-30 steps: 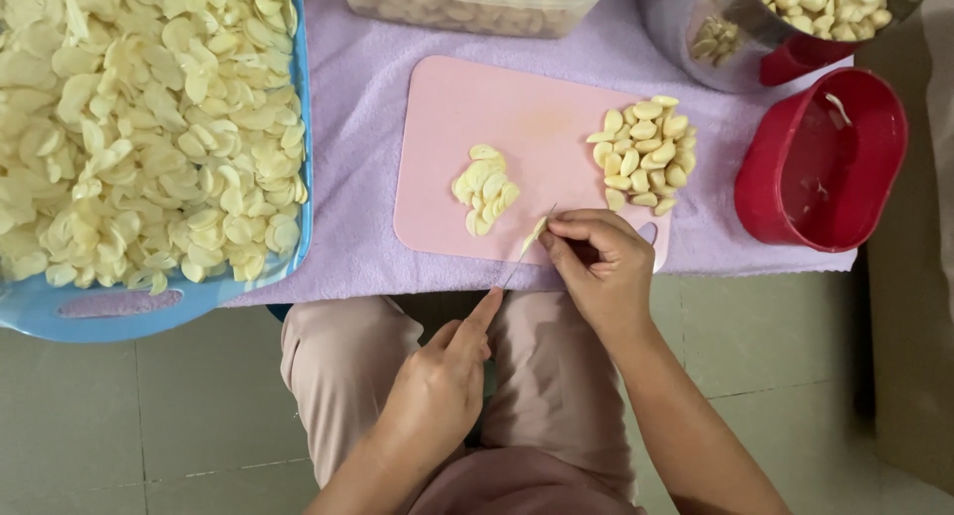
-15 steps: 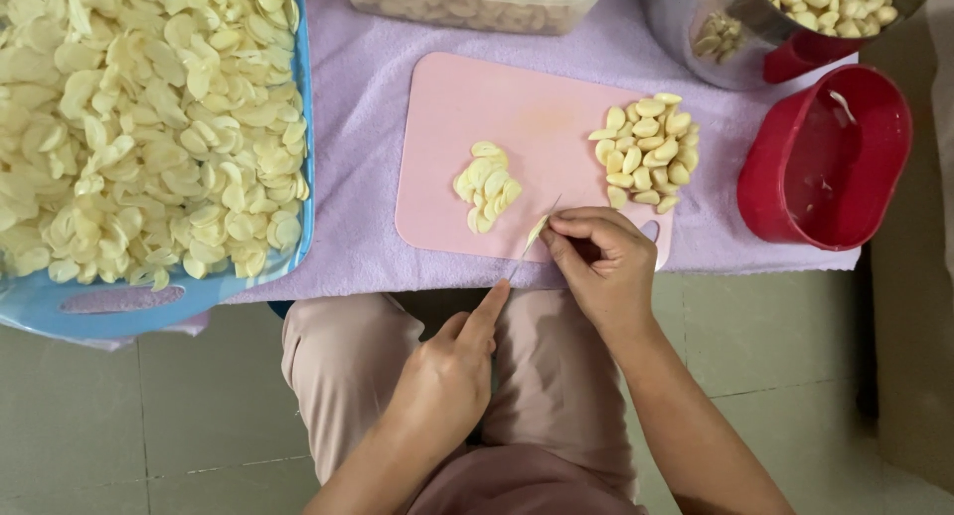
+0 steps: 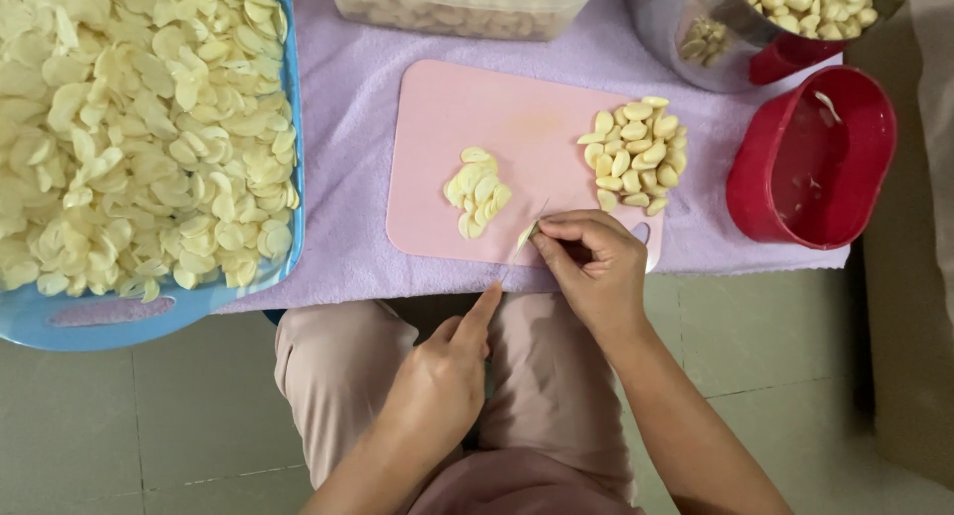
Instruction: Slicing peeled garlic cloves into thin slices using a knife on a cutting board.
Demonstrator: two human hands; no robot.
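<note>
One knife in left hand, blade pointing up-right into clove.

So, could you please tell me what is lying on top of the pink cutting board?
On the pink cutting board: a small pile of garlic slices and a pile of peeled cloves. The right hand covers its near edge.

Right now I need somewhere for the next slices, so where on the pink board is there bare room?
The cutting board is bare along its top edge and in the middle strip between the slice pile and the whole cloves. The near edge is crowded: the right hand pins a clove there, the left hand guiding the knife.
</note>
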